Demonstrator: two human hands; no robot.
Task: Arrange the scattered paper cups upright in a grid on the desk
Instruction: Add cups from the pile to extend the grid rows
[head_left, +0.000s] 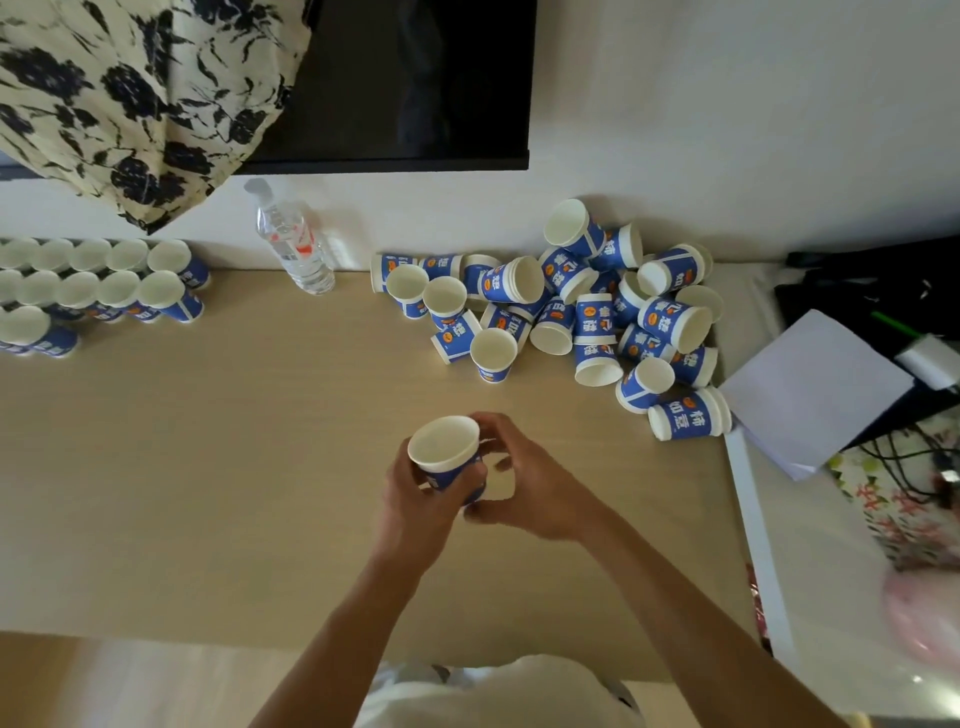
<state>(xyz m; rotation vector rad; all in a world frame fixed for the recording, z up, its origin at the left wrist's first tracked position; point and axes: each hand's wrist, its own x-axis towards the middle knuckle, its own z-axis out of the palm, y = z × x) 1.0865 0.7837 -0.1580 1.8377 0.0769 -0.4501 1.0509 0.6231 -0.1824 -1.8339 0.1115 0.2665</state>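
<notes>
Over the middle of the wooden desk (208, 467) I hold a blue-and-white paper cup (447, 457), mouth up. My left hand (421, 499) wraps its lower half. My right hand (524, 483) curls around a second white cup (498, 480) just to the right, mostly hidden by the fingers. A heap of scattered cups (571, 312) lies at the back right, most of them on their sides, a few upright. At the far left, several upright cups (98, 286) stand in neat rows.
A clear water bottle (293, 244) stands at the back between the rows and the heap. A dark screen (405, 83) hangs on the wall with floral cloth (130, 104) beside it. White paper (810, 389), cables and dark items lie off the desk's right edge.
</notes>
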